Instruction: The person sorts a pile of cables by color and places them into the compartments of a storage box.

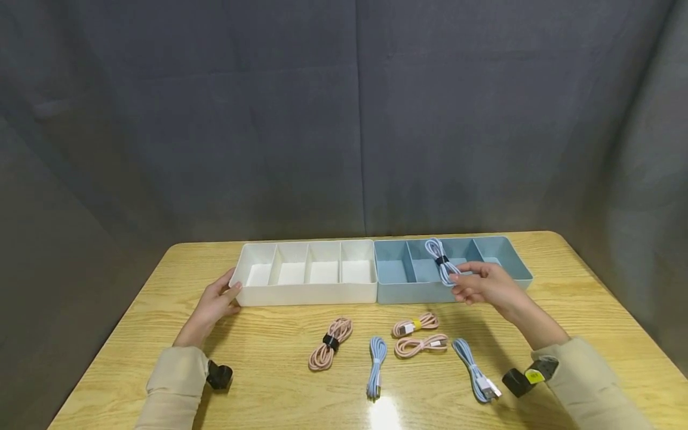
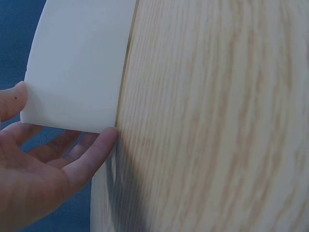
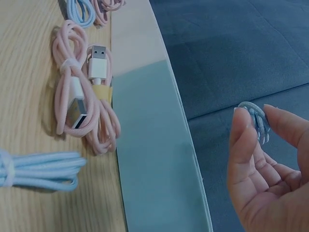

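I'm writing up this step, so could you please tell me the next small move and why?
I'd probably lower the black-strapped blue cable into the blue tray, since the right hand pinches it above that tray in the head view.

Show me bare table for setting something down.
Free: table between left sleeve and black-banded pink cable, in front of the white organizer; between right forearm and the table's right edge. Crowded: in front of the blue organizer, where two pink cables lie between two blue cables.
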Motion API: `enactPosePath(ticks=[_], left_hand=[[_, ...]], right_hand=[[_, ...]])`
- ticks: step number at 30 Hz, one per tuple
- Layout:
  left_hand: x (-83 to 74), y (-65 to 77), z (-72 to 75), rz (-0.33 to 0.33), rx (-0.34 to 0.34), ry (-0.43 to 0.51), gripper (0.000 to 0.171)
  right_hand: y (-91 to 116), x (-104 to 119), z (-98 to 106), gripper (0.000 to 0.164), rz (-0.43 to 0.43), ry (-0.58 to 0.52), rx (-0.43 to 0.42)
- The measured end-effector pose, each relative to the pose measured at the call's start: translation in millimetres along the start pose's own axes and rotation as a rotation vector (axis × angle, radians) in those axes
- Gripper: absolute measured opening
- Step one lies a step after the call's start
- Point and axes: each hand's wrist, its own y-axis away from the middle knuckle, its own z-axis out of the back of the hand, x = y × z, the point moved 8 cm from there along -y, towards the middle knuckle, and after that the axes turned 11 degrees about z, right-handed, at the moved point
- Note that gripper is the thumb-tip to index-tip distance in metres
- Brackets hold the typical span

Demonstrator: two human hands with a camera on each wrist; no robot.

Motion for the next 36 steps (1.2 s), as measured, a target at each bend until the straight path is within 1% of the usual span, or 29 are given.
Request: enactPosePath(ticks=[6,8,12,19,27,36], left_hand=[[-0.9,0.2,0.3,-0.002,0.001,-0.008,0.053],[-1.1,0.3,0.0,0.000,0.000,-0.005,0.053],[-1.4,-0.3,0.2,0.005,-0.004,-0.002,0.053],[-1.0,-0.5,-0.3,0.009,0.010,0.018,0.053],[1.2,1.3,1.4,0.026,-0.006,0.002,0.053],[0.5,1.1,3.7,0.012,-0.011,0.012,0.053]], right_hand=[[-6.6,5.9,-4.3,0.049,-0.011,0.033,0.001],[-9.1,6.8,-5.9,0.051,-0.015,0.039,-0.001],[-16.0,7.9,-10.6,0.048,-0.018,0.022,0.002],[-28.2,8.4,-17.2,0.047,-0.022,-0.011,0.003],[-40.1,8.5,-24.8,0.035,-0.024,-0.036,0.005],[-49.9,9.1,-31.0,0.039,-0.043,-0.051,-0.009]])
